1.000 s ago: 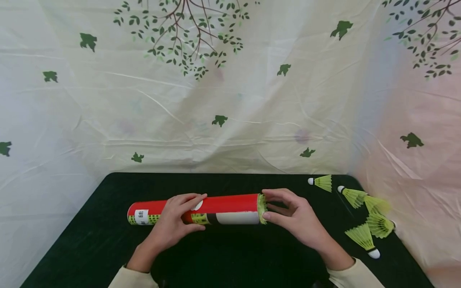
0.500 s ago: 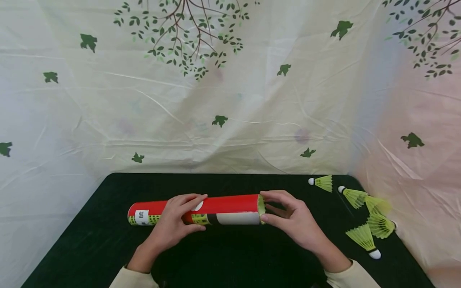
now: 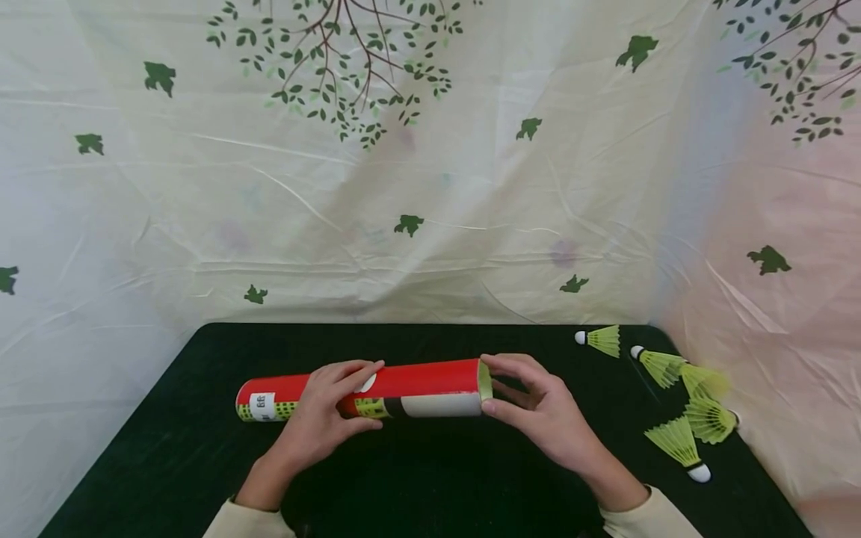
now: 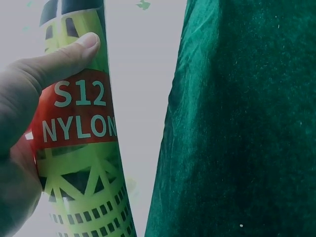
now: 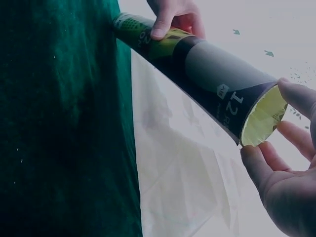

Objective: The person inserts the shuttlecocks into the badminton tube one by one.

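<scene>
A red, white and yellow-green shuttlecock tube lies sideways across my front, its mouth facing right. My left hand grips it left of the middle, thumb along the near side. In the left wrist view that thumb lies just above the "S12 NYLON" print on the tube. At the right end, my right hand holds the mouth, thumb and index finger at opposite sides of the rim. The right wrist view shows a yellow-green nylon shuttlecock skirt inside the mouth, with the other bent fingers close beside it.
Several yellow-green shuttlecocks with white heads lie at the table's right side, one shuttlecock near the back edge and another shuttlecock closest to me. The dark green cloth-covered table meets a pale curtain printed with leaves and birds.
The shuttlecock skirt that stuck out of the tube's right end has slid inside, level with the rim. My right hand has moved slightly left with it; the left hand keeps its grip.
</scene>
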Available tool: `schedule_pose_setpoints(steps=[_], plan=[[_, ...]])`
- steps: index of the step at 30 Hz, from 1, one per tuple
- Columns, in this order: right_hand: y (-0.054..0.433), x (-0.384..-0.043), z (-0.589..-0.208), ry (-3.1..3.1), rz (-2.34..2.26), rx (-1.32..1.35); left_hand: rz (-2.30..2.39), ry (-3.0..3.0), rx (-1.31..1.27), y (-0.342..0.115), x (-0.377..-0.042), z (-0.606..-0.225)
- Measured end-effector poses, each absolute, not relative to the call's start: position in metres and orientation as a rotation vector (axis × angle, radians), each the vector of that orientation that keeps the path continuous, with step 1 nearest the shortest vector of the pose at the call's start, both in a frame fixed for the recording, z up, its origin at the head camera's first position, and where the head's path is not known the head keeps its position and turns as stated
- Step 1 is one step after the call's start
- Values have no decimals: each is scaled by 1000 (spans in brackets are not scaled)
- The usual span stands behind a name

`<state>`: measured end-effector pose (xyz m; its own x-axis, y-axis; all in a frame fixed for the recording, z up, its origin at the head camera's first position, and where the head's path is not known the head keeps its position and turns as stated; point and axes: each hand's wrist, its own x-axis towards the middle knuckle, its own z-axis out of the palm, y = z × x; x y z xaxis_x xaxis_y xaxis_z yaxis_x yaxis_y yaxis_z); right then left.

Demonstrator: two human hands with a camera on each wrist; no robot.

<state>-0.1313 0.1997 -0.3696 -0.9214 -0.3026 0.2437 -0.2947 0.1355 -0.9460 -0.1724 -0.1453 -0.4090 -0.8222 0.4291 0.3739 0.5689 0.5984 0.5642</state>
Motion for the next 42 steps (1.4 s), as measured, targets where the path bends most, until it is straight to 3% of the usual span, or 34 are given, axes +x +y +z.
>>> schedule_pose_setpoints(steps=[13, 21, 25, 31, 42], plan=[[207, -140, -374, 2370, -1916, -671, -1008, -2646, -842, -145, -175, -410], [238, -168, -392, 2448, -1958, -664, -1014, -2667, -849, -145, -174, -412], [262, -190, -404, 2604, -1970, -449, -1003, -2670, -843, -145, -174, -412], [297, -219, -420, 2810, -1984, 97, -991, -2673, -837, -146, -174, -412], [343, -240, -438, 2808, -2155, 936, -986, -2681, -837, -146, -173, -413]])
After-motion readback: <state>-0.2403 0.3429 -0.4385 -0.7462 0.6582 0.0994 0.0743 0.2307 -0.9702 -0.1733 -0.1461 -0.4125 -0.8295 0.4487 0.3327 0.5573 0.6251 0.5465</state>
